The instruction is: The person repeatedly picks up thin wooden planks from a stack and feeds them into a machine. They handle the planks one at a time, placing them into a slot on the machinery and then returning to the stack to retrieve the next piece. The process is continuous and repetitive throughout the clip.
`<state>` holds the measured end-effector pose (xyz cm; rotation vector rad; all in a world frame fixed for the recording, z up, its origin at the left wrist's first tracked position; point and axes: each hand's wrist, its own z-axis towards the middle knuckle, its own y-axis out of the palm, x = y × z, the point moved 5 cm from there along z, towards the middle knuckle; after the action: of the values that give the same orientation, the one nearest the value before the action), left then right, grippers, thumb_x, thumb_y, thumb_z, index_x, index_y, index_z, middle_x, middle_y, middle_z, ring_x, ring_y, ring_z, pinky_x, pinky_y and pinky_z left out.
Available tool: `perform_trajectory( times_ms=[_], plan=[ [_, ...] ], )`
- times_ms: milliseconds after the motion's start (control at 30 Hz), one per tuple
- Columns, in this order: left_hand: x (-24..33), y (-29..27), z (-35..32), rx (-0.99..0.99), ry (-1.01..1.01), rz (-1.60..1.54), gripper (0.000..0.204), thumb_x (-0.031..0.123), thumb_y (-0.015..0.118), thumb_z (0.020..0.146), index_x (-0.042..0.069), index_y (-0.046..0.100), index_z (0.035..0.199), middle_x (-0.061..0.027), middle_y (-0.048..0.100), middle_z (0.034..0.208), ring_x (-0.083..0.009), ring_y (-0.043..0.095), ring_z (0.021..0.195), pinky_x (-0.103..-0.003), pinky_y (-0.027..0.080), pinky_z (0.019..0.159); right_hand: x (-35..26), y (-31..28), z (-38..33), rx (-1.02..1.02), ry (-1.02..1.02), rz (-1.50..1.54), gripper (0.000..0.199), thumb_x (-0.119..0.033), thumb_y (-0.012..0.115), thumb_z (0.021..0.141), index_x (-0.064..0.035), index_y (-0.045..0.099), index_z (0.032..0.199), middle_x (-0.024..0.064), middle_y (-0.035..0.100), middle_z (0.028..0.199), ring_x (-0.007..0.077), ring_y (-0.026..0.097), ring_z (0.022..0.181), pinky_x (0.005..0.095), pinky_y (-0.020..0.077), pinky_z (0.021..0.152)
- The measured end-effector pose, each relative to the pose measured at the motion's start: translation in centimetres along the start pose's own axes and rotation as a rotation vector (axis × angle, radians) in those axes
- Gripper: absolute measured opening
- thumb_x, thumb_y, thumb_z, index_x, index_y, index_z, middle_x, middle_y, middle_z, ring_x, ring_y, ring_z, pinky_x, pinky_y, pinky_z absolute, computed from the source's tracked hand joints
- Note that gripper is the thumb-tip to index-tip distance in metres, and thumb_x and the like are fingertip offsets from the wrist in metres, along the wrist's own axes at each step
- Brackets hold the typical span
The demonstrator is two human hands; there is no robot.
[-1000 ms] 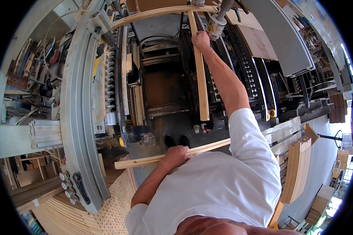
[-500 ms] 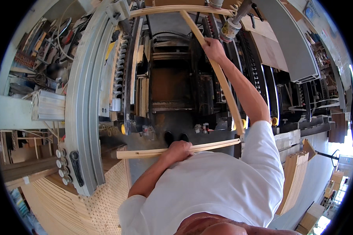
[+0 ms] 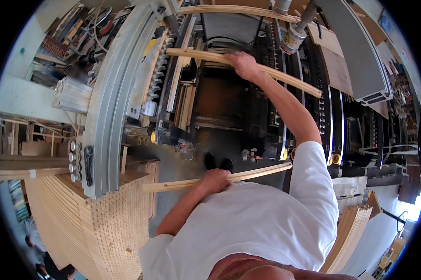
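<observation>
My left hand (image 3: 215, 179) is closed around a long thin wooden strip (image 3: 261, 173) held level close to my waist, above my black shoes (image 3: 218, 162). My right hand (image 3: 245, 65) is stretched out over the dark machine bed (image 3: 219, 100). It grips a second long wooden strip (image 3: 290, 80) near its middle. That strip lies slanted across the machine, from upper left down to the right.
A curved grey metal rail (image 3: 110, 112) runs down the left. Stacked perforated wooden boards (image 3: 103, 228) lie at lower left and a pile of wooden strips (image 3: 353, 233) at lower right. Another strip (image 3: 238, 9) rests across the machine's top, beside metal cylinders (image 3: 294, 39).
My right hand has swung its strip from standing nearly upright to lying slanted across the machine, and has moved left. The left hand and its strip have stayed at my waist.
</observation>
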<state>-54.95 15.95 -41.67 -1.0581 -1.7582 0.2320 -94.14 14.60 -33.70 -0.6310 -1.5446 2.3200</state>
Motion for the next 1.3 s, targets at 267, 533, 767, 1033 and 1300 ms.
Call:
perform_trajectory(
  times_ms=[267, 533, 767, 1033, 1300],
  plan=[
    [-1.1, 0.3, -3.6, 0.092, -0.191, -0.044, 0.028, 0.033, 0.067, 0.087, 0.005, 0.065, 0.092, -0.0202, 0.067, 0.09, -0.0418, 0.063, 0.09, -0.051, 0.049, 0.077, 6.9, 2.1, 6.0, 0.054, 0.188, -0.226, 0.041, -0.006, 0.058, 0.085, -0.0212, 0.065, 0.122, 0.0074, 0.069, 0.11, 0.0302, 0.064, 0.105, 0.0438, 0.0479, 0.09],
    [-3.6, -0.2, -6.4, 0.108, -0.307, 0.002, 0.029, 0.034, 0.068, 0.085, 0.008, 0.069, 0.096, -0.0184, 0.069, 0.091, -0.0392, 0.065, 0.091, -0.049, 0.051, 0.079, 8.0, 2.9, 7.6, 0.098, 0.166, -0.187, 0.037, -0.008, 0.054, 0.087, -0.0208, 0.066, 0.12, 0.0076, 0.069, 0.109, 0.0312, 0.065, 0.102, 0.0449, 0.0491, 0.086],
    [-5.3, -0.3, -9.0, 0.093, -0.518, 0.04, 0.028, 0.033, 0.07, 0.082, 0.009, 0.071, 0.096, -0.0166, 0.069, 0.091, -0.0383, 0.065, 0.091, -0.048, 0.052, 0.079, 6.5, 3.7, 8.8, 0.092, 0.114, -0.232, 0.034, -0.008, 0.053, 0.087, -0.0199, 0.067, 0.116, 0.0091, 0.07, 0.104, 0.0304, 0.066, 0.1, 0.0441, 0.0483, 0.086],
    [-6.0, 0.6, -12.1, 0.226, -0.574, -0.088, 0.029, 0.032, 0.07, 0.083, 0.009, 0.071, 0.101, -0.0173, 0.07, 0.097, -0.0387, 0.064, 0.095, -0.048, 0.051, 0.081, 6.5, 3.2, 8.9, 0.083, 0.101, -0.329, 0.033, -0.009, 0.055, 0.087, -0.0218, 0.067, 0.115, 0.0043, 0.07, 0.107, 0.0281, 0.065, 0.102, 0.0435, 0.0449, 0.089],
    [-2.8, -1.0, -20.4, 0.492, -0.688, -0.153, 0.036, 0.031, 0.071, 0.082, 0.01, 0.07, 0.111, -0.0156, 0.07, 0.108, -0.0366, 0.064, 0.103, -0.045, 0.051, 0.084, 6.5, 3.0, 8.4, 0.071, 0.123, -0.283, 0.037, -0.01, 0.054, 0.088, -0.0249, 0.066, 0.119, 0.0055, 0.07, 0.111, 0.0289, 0.065, 0.104, 0.0446, 0.0441, 0.091]
  ],
)
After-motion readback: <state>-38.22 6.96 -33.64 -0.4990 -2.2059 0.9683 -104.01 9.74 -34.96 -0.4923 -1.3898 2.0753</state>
